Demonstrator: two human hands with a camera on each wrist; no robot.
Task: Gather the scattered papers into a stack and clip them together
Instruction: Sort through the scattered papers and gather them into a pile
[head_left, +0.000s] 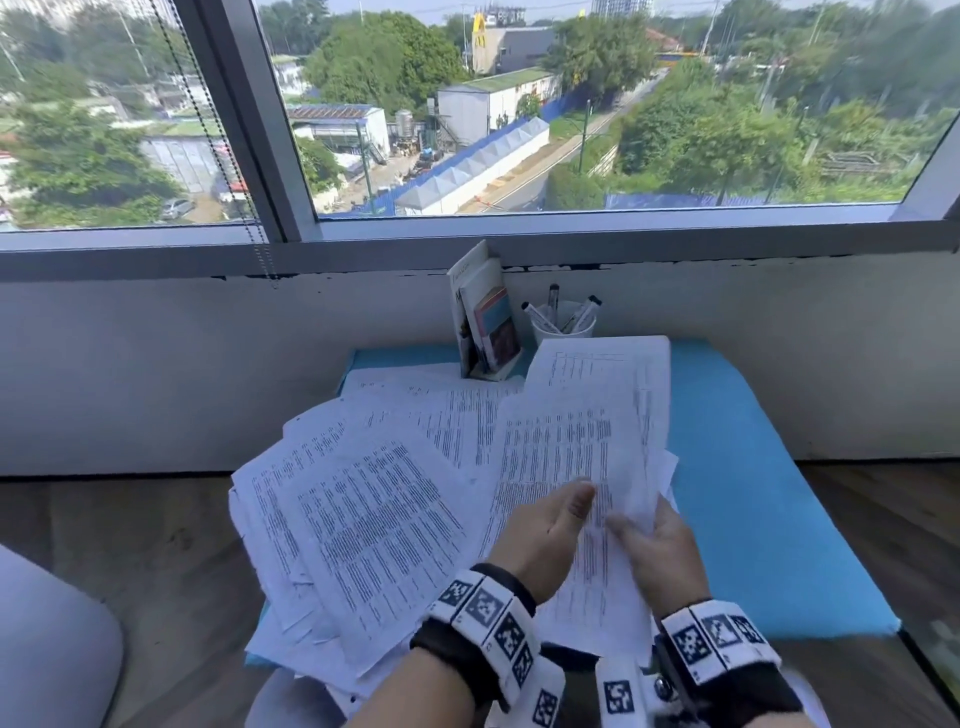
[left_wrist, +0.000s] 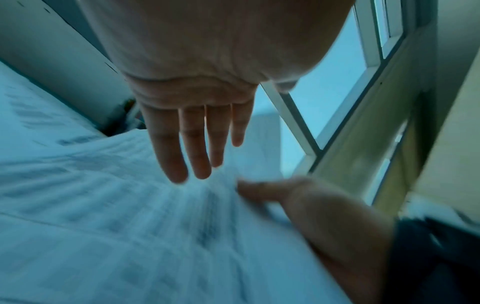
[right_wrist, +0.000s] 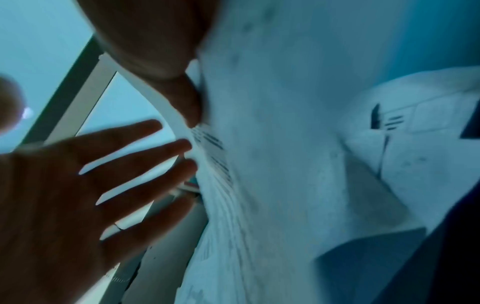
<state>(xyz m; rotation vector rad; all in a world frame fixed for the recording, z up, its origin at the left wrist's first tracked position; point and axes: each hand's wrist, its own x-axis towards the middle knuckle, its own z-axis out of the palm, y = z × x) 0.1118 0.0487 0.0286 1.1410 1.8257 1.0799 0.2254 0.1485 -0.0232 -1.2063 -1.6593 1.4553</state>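
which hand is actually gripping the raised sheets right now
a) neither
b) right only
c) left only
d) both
b: the right hand pinches the raised sheets at their lower edge, thumb on top, while the left hand is beside them with straight fingers that curl round nothing.

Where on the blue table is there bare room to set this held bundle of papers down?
The bare strip of blue table right of the held papers, toward the wall. A thin patch at the far left corner behind the scattered sheets. Crowded: left and centre, plus the booklet holder and pen cup.
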